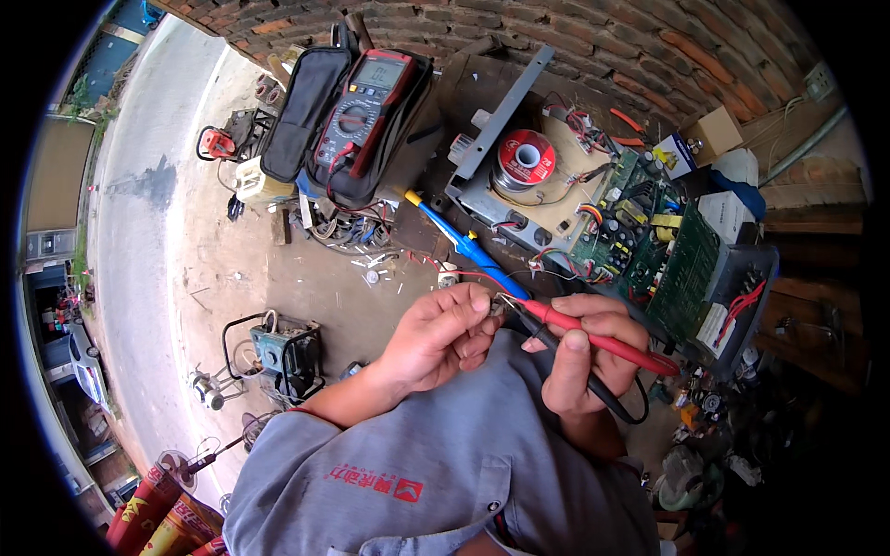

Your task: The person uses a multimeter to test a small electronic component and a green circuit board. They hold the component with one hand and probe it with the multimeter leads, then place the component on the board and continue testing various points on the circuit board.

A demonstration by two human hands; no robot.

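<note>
My left hand (445,334) pinches a small metallic part (494,306), too small to identify, between thumb and finger. In my right hand (593,357) are a red test probe (630,347) and a black test probe (601,387), their tips at the small part. A red-and-grey multimeter (364,111) rests in an open black case (301,116) at the upper middle. A blue soldering tool (473,252) lies behind my hands. An opened metal device housing (479,196) holds green circuit boards (681,269) and a red-and-silver solder spool (524,162).
Red-handled pliers (629,120) lie by the brick wall (630,51). Small boxes (718,130) sit at right. On the ground at left are a generator (283,347), red-and-black machinery (218,144) and a jerrycan (255,181). A road (139,232) runs beyond. Assorted parts (695,408) are piled lower right.
</note>
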